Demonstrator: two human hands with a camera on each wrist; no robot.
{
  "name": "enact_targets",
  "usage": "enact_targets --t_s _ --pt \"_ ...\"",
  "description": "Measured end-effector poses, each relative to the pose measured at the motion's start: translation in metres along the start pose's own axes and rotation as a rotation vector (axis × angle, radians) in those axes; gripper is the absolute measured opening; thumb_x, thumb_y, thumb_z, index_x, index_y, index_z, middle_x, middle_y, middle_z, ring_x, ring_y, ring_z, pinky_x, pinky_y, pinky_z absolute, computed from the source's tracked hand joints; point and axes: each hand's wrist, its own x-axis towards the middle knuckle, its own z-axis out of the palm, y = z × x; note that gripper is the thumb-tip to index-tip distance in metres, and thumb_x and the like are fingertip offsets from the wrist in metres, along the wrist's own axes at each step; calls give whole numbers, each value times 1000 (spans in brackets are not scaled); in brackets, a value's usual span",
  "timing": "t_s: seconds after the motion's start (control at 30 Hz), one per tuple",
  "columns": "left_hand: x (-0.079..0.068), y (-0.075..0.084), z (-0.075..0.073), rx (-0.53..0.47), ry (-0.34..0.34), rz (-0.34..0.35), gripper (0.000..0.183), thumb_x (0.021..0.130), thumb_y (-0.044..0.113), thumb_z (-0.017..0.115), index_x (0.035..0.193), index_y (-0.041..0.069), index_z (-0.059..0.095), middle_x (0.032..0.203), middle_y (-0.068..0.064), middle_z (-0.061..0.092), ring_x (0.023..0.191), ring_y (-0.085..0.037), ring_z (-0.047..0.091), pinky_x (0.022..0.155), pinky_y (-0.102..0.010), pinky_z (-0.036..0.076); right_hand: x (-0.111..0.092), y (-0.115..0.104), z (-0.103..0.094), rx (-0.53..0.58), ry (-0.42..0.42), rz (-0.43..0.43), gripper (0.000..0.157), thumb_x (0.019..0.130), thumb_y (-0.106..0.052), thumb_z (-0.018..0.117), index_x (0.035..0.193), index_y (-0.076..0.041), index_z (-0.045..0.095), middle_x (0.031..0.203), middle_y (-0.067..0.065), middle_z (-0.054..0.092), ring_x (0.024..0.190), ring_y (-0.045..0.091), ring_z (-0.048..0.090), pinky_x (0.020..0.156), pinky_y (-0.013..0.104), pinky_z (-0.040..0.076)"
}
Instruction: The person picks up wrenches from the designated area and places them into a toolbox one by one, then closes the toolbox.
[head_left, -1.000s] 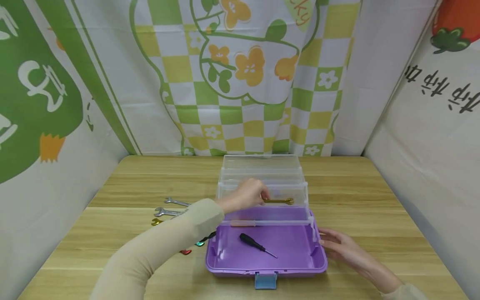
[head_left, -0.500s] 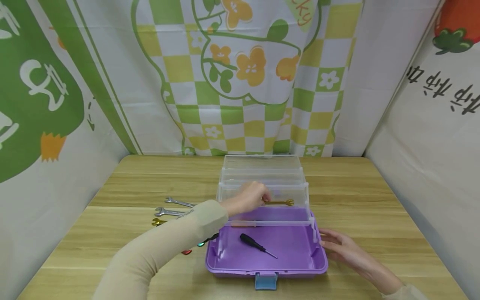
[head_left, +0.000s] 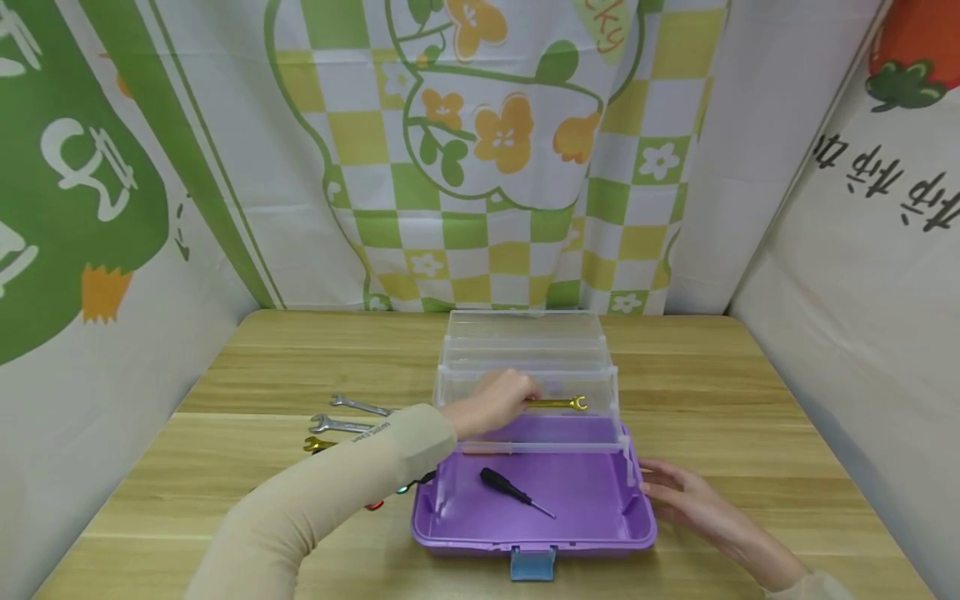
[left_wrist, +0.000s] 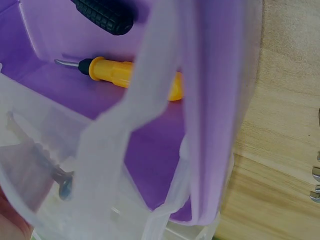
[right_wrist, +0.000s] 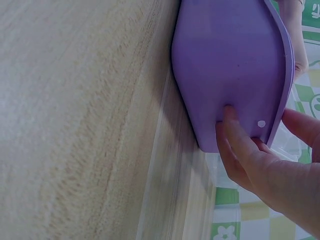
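My left hand (head_left: pixel 498 398) has its fingers curled round one end of a gold wrench (head_left: pixel 557 403), which sits at the lowest clear tray (head_left: pixel 573 446) of the toolbox; can't tell if it touches the tray floor. My right hand (head_left: pixel 686 492) has fairly straight fingers against the outer wall of the purple box (head_left: pixel 480 542), thumb at the rim.

Risks, my guess: a loose pinch could let the wrench swing and clip the tray edge, or drop into the box near the black screwdriver (head_left: pixel 504 483). Pressing down on the folded-out tiers could tip the box back if my right hand slackens. My left sleeve (head_left: pixel 330 492) crosses the loose wrenches (head_left: pixel 337 424), so might drag them.

Surface: pale wood-grain table (head_left: pixel 750 400). Room: green-yellow checked curtain (head_left: pixel 495 242) behind, printed white sheets at both sides.
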Motion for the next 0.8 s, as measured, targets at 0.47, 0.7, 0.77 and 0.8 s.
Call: enact_targets --t_s 0.47,0.7,0.77,0.8 --pt "-1 0 3 78 12 22 23 75 1 60 90 15 71 89 3 68 82 -14 63 66 -24 50 -1 1 1 -2 17 20 64 91 -16 47 129 20 10 127 39 29 110 30 48 89 35 43" --pt "0 0 3 87 32 33 23 74 -1 59 84 15 72 83 4 68 75 -13 63 63 -22 50 0 2 0 -4 -9 -4 64 92 -16 46 128 22 9 126 40 29 108 27 50 88 32 43" --pt "0 -1 3 79 27 31 22 74 -1 60 86 14 72 84 3 68 77 -13 63 65 -22 50 0 2 0 -8 -10 -6 64 91 -16 46 128 22 9 126 40 29 109 29 49 89 32 43" --pt "-1 -1 2 69 22 28 22 75 -1 60 88 13 71 85 3 68 78 -13 63 66 -22 50 0 2 0 -10 -7 0 65 91 -16 47 128 21 10 126 40 29 110 31 48 89 33 43"
